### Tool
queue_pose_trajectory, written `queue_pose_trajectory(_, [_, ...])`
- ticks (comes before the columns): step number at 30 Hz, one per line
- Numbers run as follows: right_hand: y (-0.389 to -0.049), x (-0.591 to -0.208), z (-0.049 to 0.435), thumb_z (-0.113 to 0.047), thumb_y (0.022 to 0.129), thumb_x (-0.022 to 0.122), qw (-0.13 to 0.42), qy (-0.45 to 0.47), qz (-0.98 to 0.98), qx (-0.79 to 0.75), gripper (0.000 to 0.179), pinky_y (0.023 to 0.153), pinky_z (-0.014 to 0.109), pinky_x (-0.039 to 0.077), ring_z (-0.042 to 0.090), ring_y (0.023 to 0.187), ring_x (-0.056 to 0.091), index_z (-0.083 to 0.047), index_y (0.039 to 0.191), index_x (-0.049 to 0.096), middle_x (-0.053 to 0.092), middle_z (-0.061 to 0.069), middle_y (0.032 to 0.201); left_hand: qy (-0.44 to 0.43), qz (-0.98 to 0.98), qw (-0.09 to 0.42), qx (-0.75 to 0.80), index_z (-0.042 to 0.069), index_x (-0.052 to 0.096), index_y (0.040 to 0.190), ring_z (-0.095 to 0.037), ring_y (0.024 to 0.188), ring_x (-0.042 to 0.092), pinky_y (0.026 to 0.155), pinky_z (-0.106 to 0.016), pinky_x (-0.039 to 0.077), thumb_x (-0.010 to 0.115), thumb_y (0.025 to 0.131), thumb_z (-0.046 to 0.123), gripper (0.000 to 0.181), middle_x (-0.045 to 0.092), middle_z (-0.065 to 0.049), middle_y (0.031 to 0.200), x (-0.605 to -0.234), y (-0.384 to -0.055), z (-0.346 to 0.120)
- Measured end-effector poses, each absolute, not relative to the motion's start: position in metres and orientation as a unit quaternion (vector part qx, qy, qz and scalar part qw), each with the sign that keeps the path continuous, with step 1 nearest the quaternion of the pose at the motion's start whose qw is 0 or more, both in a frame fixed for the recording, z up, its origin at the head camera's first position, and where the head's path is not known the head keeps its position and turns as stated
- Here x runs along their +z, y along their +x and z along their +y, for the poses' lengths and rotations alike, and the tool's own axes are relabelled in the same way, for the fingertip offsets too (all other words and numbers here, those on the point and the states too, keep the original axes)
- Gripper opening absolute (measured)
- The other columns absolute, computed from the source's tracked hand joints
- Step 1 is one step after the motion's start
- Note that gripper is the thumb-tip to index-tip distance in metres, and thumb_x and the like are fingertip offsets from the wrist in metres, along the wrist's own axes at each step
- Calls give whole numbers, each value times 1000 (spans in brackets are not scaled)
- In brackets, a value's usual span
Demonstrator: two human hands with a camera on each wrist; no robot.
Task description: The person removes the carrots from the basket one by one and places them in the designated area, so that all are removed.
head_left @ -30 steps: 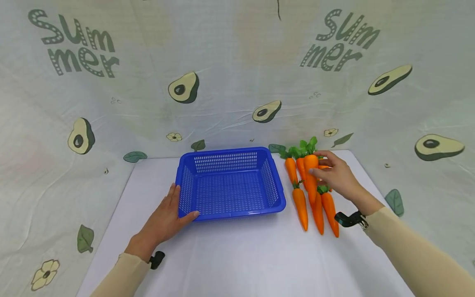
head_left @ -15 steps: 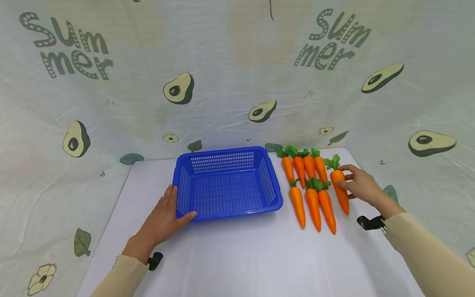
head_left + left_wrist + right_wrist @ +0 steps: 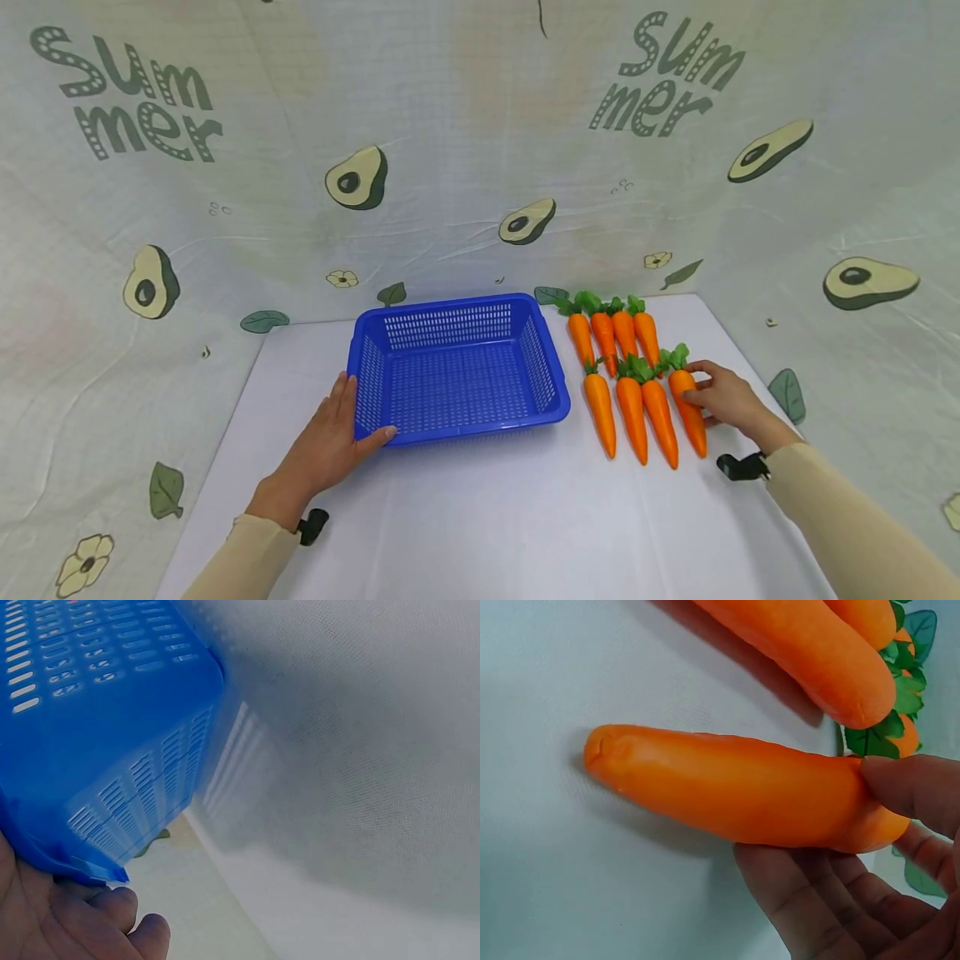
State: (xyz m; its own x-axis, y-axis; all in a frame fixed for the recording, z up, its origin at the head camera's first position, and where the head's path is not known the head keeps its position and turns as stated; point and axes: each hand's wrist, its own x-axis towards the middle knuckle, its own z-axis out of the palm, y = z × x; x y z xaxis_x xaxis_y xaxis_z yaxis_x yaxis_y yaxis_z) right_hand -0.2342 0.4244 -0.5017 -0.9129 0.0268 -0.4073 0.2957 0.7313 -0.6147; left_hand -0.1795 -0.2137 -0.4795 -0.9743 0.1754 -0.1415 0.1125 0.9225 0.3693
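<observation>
My right hand [image 3: 726, 395] pinches an orange carrot [image 3: 687, 411] with green leaves at the right end of the front row. In the right wrist view the thumb lies on one side of the carrot [image 3: 735, 791] and the fingers on the other, with its tip close to the white surface. My left hand [image 3: 324, 443] rests against the front left corner of a blue plastic basket [image 3: 461, 434], fingers straight along its side and thumb on the front rim. In the left wrist view, fingers [image 3: 112, 907] show beside the basket's rim. Nothing lies in the basket.
Several carrots lie in two rows right of the basket: a back row with a carrot [image 3: 581, 337] at its left, and a front row with a carrot [image 3: 600, 414] at its left. The white table [image 3: 480, 517] meets a printed cloth [image 3: 450, 125] behind.
My right hand has carried the carrot from above the pile to the right, then slightly nearer, beside the front row. The left hand stays at the basket's corner.
</observation>
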Motion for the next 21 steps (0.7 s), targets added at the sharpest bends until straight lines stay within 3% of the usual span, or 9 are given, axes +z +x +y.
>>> queue_pose_trajectory(21, [-227,-502,423,-36,100,72,191,81,924,-321,81,79,39,66,27,91,69,7,155,32,45,45,142,80,978,82,173,-4,0,167,-56,158,14,125,-69,20,44,92,88,126,0,-28,175,-479,-181,-215])
